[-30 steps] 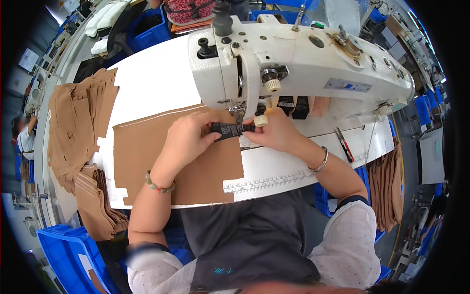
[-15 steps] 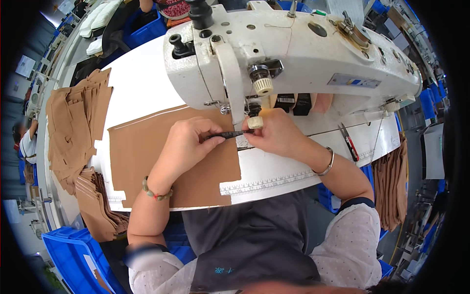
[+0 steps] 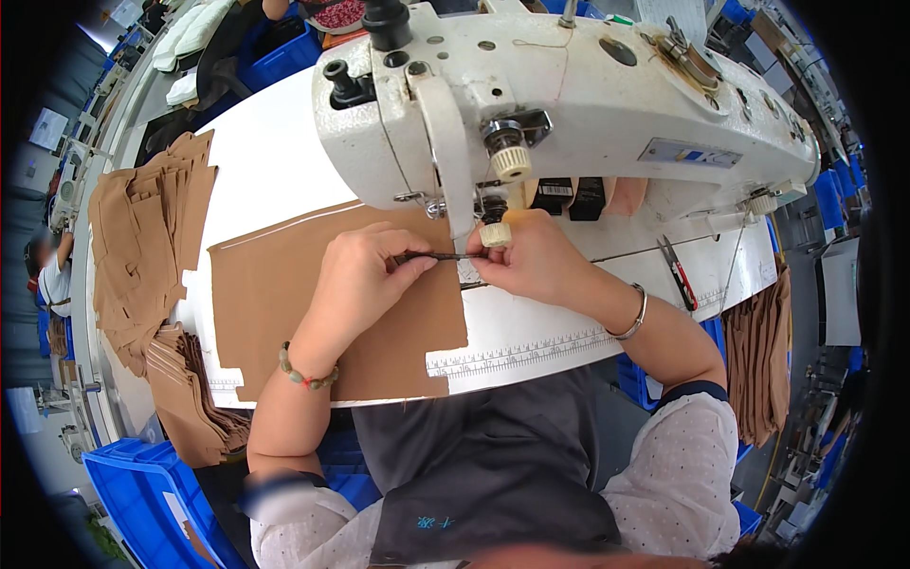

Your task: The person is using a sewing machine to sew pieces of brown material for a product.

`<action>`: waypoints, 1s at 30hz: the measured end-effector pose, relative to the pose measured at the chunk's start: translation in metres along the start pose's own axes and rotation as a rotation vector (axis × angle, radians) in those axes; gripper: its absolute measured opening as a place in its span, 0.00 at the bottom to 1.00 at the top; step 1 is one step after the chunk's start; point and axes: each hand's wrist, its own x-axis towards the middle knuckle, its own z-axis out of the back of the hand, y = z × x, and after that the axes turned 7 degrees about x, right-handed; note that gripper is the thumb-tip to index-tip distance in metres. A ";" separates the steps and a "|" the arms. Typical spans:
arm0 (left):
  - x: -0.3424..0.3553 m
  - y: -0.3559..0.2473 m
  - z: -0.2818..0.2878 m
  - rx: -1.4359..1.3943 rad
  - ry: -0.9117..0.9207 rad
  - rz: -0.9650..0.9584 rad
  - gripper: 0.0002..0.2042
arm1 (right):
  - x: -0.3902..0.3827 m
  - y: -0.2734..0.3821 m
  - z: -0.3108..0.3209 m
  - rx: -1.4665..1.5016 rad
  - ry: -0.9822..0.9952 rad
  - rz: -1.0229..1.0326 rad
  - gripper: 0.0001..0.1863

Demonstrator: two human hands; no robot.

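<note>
My left hand (image 3: 362, 273) and my right hand (image 3: 533, 254) pinch a thin dark strip (image 3: 444, 255) between fingertips and thumbs, one hand at each end. The strip runs level between them, just in front of the needle area of a white sewing machine (image 3: 588, 104). What the strip is made of is too small to tell. A flat brown fabric panel (image 3: 275, 313) with notched lower corners lies under my left hand and wrist. Along its upper edge runs a white line. My right hand is close beside the machine's lower cream knob, partly behind it.
Stacked brown fabric pieces (image 3: 142, 247) lie at the left of the table. Red-handled thread snips (image 3: 679, 275) rest at the right, near a ruler strip (image 3: 531, 357) along the front edge. Brown pieces (image 3: 758, 365) hang at far right. A blue crate (image 3: 156, 493) stands lower left.
The strip is now straighter and more level between my hands. Both hands keep their pinch in nearly the same place. The brown panel has not moved.
</note>
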 end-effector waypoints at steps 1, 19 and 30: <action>0.000 0.001 -0.001 -0.016 -0.005 -0.010 0.06 | 0.000 0.000 0.000 0.000 0.000 0.009 0.05; 0.000 -0.008 -0.006 -0.150 0.034 -0.210 0.07 | -0.003 0.000 0.005 0.513 0.227 -0.396 0.09; -0.023 -0.009 0.065 -0.534 0.172 -0.006 0.04 | -0.025 0.018 -0.020 -0.628 0.219 0.834 0.18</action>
